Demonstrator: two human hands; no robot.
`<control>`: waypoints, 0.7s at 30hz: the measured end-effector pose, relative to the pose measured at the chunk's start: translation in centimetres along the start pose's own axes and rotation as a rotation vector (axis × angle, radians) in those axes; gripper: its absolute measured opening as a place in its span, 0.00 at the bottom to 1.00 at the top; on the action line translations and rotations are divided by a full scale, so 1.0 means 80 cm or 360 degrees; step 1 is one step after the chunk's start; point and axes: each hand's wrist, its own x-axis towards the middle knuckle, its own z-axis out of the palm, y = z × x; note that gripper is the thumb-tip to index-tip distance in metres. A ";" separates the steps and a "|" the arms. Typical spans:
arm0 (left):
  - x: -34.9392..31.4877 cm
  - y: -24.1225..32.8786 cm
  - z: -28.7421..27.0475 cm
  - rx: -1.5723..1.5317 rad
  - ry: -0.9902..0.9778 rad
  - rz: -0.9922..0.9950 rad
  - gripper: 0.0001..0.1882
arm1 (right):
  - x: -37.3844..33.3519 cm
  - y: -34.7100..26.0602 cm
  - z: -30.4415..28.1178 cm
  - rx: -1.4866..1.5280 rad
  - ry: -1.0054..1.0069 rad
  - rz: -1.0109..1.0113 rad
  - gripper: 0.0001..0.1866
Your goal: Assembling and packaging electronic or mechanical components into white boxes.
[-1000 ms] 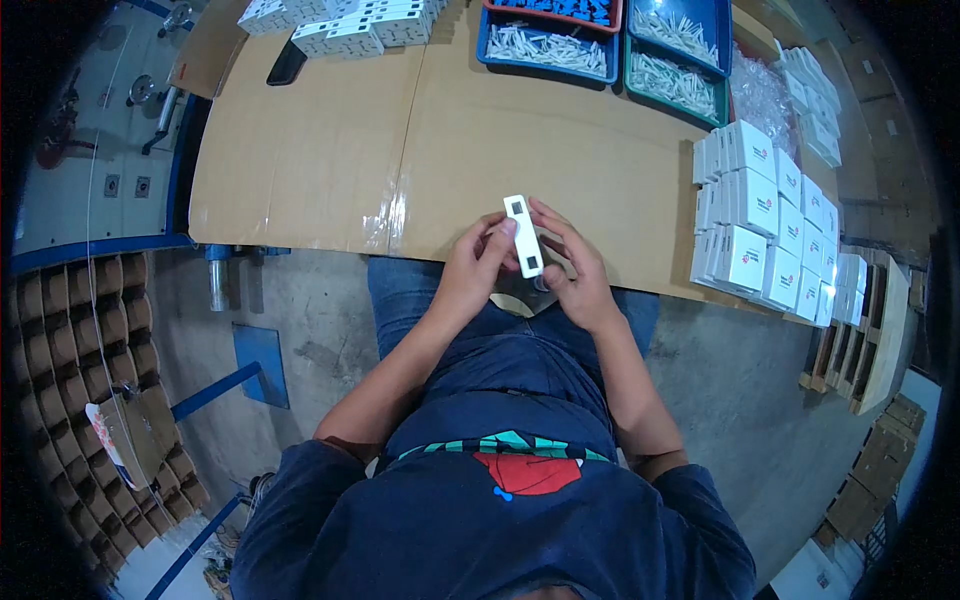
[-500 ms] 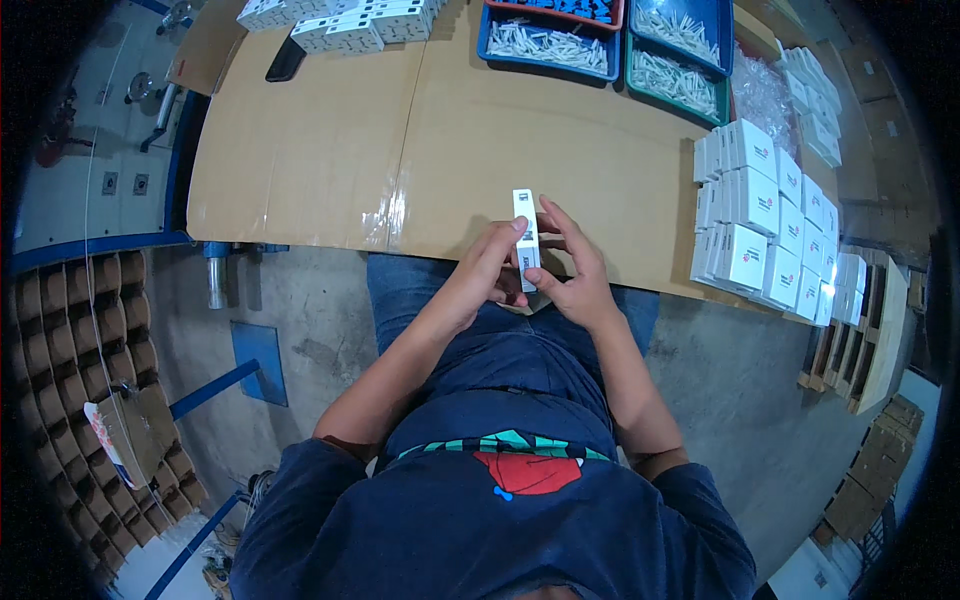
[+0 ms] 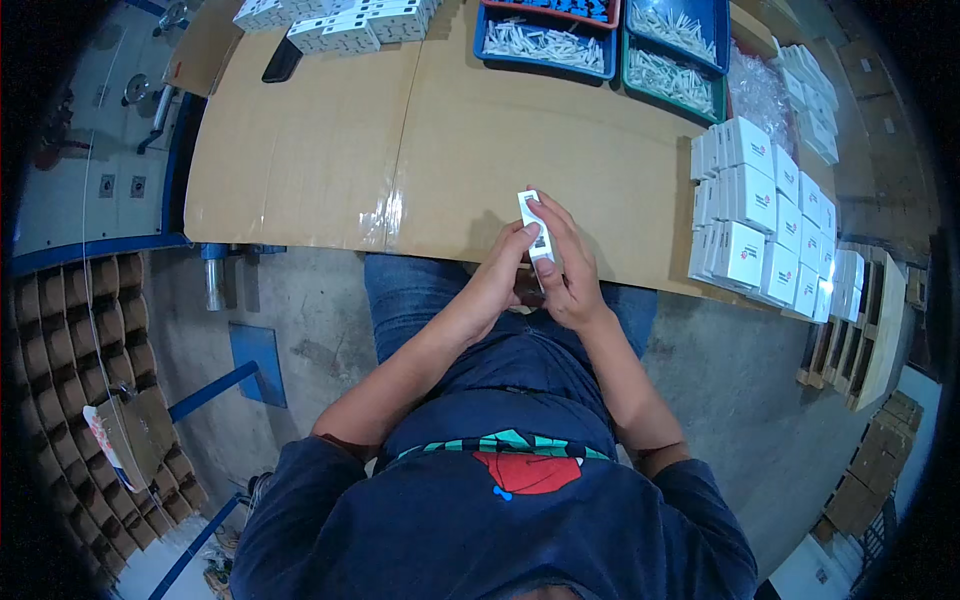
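- From where I'm standing, the left hand point(image 3: 500, 270) is closing on a slim white box point(image 3: 541, 243), its thumb pressing near the middle; its other fingers are mostly hiding from me.
- The right hand point(image 3: 575, 275) is clasping the same box from the other side, its fingers lying along the far part and its thumb bearing on the near end.
- The box is sitting between both hands, above the near edge of the counter point(image 3: 480, 150) and partly over the person's lap point(image 3: 530, 345).
- What could go wrong, to my eye: if both thumbs are easing off together, the box could be slipping past that edge toward the lap or the floor point(image 3: 330, 320).
- Squeezing too hard from two sides could be denting it, supposing its walls are thin; I can't tell how stiff they are.
- Its long axis is running mainly away from the person, the far end leaning slightly left and the near end pointing back toward the lap.
- A narrow face with dark printing is facing up, the fingers partly covering it.
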 end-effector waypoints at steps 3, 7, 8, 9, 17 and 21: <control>0.004 -0.006 0.007 -0.0027 0.0047 0.0146 0.31 | 0.000 -0.002 0.006 0.0004 0.0047 0.0014 0.33; 0.003 -0.007 0.013 -0.0606 0.0064 0.0102 0.34 | 0.005 -0.008 0.006 -0.0223 0.0064 -0.0100 0.34; 0.006 -0.010 0.009 -0.0862 0.0104 0.0006 0.35 | 0.007 -0.010 0.007 -0.0220 0.0064 -0.0103 0.34; 0.007 -0.013 0.007 -0.0815 0.0109 -0.0059 0.36 | 0.008 -0.012 0.010 -0.0227 0.0052 -0.0137 0.36; 0.049 -0.039 -0.011 -0.0909 0.0217 0.0095 0.20 | 0.008 -0.024 0.012 -0.0086 -0.0136 -0.0159 0.32; 0.077 -0.080 -0.044 -0.0810 0.0099 0.0392 0.16 | 0.006 -0.030 0.017 -0.0050 -0.0191 -0.0118 0.31</control>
